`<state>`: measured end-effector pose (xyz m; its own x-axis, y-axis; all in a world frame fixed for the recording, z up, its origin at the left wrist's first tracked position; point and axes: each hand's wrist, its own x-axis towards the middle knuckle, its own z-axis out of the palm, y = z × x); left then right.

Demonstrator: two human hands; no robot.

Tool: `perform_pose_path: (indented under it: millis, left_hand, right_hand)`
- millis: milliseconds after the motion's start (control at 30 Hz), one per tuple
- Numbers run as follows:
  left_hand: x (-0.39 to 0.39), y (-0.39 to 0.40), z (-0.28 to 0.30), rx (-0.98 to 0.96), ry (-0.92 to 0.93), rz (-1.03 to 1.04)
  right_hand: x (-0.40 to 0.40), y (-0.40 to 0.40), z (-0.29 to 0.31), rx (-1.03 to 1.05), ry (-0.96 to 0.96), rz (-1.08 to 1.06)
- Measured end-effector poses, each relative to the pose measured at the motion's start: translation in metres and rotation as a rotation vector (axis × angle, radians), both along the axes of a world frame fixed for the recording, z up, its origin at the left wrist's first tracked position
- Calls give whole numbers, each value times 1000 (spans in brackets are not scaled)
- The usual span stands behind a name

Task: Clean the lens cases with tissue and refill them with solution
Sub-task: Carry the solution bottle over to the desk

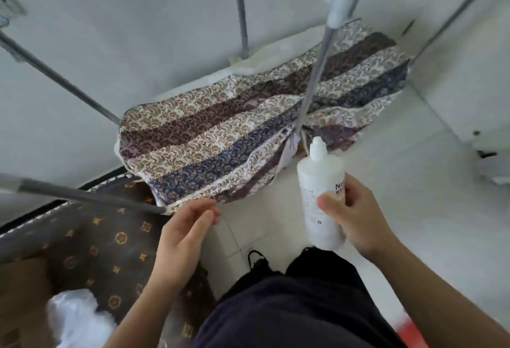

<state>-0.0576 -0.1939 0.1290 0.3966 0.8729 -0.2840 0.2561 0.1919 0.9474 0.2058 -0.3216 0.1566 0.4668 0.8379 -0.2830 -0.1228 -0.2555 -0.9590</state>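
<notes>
We grip the white plastic solution bottle (321, 196) upright in our right hand (356, 215); our left hand (185, 229) hangs relaxed, holding nothing. No lens cases or tissue in sight, so cleaning and refilling seemingly remain undone.

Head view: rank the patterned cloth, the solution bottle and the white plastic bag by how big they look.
1. Patterned cloth, clearly largest.
2 and 3. Solution bottle and white plastic bag look alike; the bag is cut off by the frame edge, so no ranking.
</notes>
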Motion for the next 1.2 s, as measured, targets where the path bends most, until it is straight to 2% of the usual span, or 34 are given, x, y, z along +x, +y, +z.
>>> perform_pose_path:
  millis: [267,433,600,933,1200]
  left_hand:
    - [110,-51,22,5,-14,-442]
    - [187,-125,24,-1,-60,-795]
    - [230,-214,26,-10,-68,-1181]
    - [253,-363,30,-14,-70,-1786]
    - [255,-485,32,-1,-163,-2107]
  right_hand:
    - [-7,-163,5,-58,-83,-523]
    - [-38,-270,7,-99,-81,-904]
    - [-92,-352,7,-139,-88,-1296]
    - [-204,-421,7,-127,-71,-1905]
    - [-257,-464,13,-160,-139,-2254]
